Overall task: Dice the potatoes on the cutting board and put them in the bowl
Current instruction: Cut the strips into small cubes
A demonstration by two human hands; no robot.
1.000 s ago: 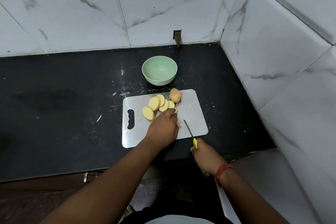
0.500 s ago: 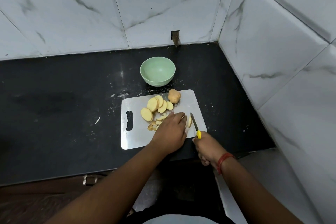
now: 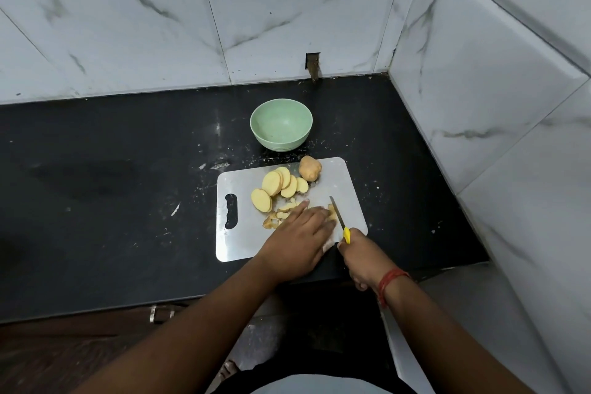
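Note:
A steel cutting board (image 3: 243, 243) lies on the black counter. On it are several round potato slices (image 3: 275, 184), a whole unpeeled potato (image 3: 309, 168) at its far edge, and small cut pieces (image 3: 277, 217). My left hand (image 3: 303, 233) presses flat on potato pieces, fingers stretched forward. My right hand (image 3: 364, 257) grips the yellow handle of a small knife (image 3: 338, 217), whose blade sits against a potato piece (image 3: 332, 210) just right of my left fingers. The green bowl (image 3: 281, 123) stands empty behind the board.
White marble-look tiled walls close the counter at the back and right. A small notch (image 3: 312, 65) is in the back wall. The counter's front edge (image 3: 128, 309) runs near my arms. Specks and scraps dot the black counter (image 3: 96, 169) left of the board.
The knife came from the board's near edge up beside my left fingers. My left hand slid toward me and to the right, uncovering small cut pieces on the board.

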